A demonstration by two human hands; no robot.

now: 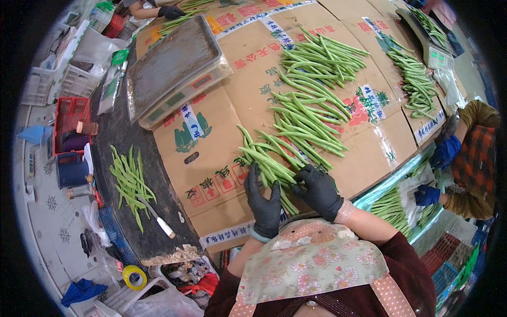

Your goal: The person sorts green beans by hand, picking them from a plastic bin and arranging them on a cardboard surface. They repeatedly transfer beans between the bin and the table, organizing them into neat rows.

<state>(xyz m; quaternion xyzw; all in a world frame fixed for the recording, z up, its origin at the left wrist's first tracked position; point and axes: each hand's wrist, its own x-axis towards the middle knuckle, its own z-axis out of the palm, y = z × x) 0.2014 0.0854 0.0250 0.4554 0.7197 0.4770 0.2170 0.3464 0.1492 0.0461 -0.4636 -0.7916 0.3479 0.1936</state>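
My left hand, in a black glove, curls around the near end of a small bunch of green beans, with its thumb and fingers on either side. At the bunch's right end, my right hand, also black-gloved, has its fingertips closed on the beans. A few more beans lie between my two hands. Just beyond them, a loose pile of long green beans spreads over the flattened cardboard. Parts of the held beans are hidden by my fingers.
A platform scale stands at the left. Flat beans and a white-handled knife lie on the dark tabletop. Another bean pile and a second scale are at the right. A blue-gloved co-worker works near a bean-filled crate.
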